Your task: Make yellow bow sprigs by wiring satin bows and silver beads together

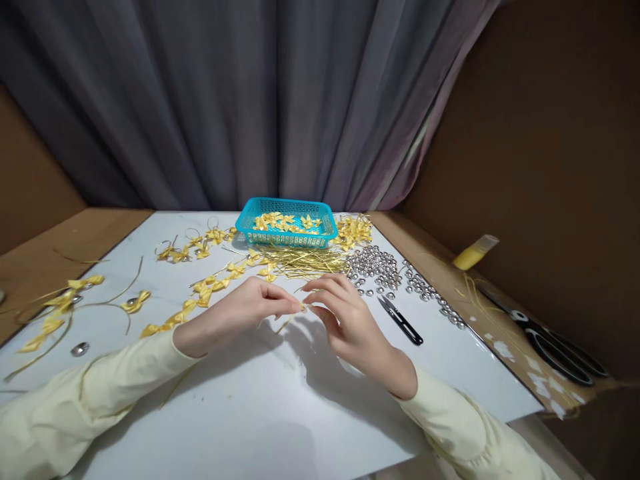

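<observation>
Over the middle of the white board my left hand is closed in a pinch on a small yellow piece. Thin gold cord sticks out below the fingertips. My right hand meets it from the other side, thumb and fingertips curled in against the same piece; what lies between them is mostly hidden. A bundle of gold cords lies just beyond both hands. Yellow ribbon bows run in a row past my left wrist. Silver heart-shaped beads are heaped beyond my right hand.
A turquoise basket holds yellow bows at the back, with a bow pile beside it. Black thread snips lie on the right. Large black scissors and a yellow tube rest off the board. A grey curtain hangs behind.
</observation>
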Action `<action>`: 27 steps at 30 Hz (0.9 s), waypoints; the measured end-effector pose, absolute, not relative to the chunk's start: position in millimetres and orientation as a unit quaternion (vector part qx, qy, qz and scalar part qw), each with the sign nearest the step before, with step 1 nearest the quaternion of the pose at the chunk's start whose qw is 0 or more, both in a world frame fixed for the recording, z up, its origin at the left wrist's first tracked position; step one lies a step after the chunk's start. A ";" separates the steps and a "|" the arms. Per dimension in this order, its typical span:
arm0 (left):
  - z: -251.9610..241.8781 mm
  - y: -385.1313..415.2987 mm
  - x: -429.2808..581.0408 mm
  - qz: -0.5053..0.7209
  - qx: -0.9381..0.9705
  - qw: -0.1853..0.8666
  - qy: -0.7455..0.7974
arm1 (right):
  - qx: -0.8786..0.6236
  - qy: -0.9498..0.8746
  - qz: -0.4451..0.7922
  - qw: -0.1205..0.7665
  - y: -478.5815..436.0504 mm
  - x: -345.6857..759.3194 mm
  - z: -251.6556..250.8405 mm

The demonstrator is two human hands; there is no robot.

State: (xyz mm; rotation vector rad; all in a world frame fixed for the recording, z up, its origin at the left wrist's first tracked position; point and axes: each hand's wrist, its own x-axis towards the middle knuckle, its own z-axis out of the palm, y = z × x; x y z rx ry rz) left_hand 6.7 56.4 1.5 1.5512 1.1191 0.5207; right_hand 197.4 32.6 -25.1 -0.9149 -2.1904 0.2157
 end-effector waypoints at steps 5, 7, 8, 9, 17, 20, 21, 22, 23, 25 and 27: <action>-2.0 58.0 6.7 0.210 0.663 0.532 0.482 | -0.355 -0.866 0.078 0.342 32.8 196.4 -25.5; -4.4 58.1 6.4 0.205 0.676 0.518 0.482 | -0.357 -0.868 0.080 0.335 33.9 196.0 -26.1; -5.7 58.1 6.3 0.202 0.685 0.509 0.481 | -0.359 -0.868 0.081 0.333 34.6 195.9 -26.5; -7.0 58.1 6.1 0.198 0.694 0.498 0.480 | -0.361 -0.867 0.084 0.332 35.2 195.7 -27.0; -14.0 58.1 6.7 0.194 0.722 0.467 0.473 | -0.361 -0.866 0.052 0.341 38.0 191.9 -39.3; -14.6 58.2 7.2 0.198 0.724 0.466 0.469 | -0.356 -0.866 0.034 0.348 38.9 191.4 -43.5; -14.5 58.4 7.2 0.199 0.725 0.465 0.467 | -0.356 -0.866 0.034 0.351 39.2 191.7 -43.6; -14.2 58.6 7.1 0.199 0.727 0.464 0.466 | -0.357 -0.864 0.039 0.353 39.6 192.3 -42.9; -13.8 58.8 6.9 0.199 0.728 0.463 0.464 | -0.360 -0.862 0.049 0.354 39.9 193.1 -41.5; -12.7 59.3 6.2 0.199 0.728 0.463 0.464 | -0.368 -0.856 0.080 0.354 40.5 195.1 -37.5; -11.4 59.7 5.5 0.197 0.726 0.467 0.465 | -0.374 -0.849 0.113 0.355 41.1 197.5 -33.1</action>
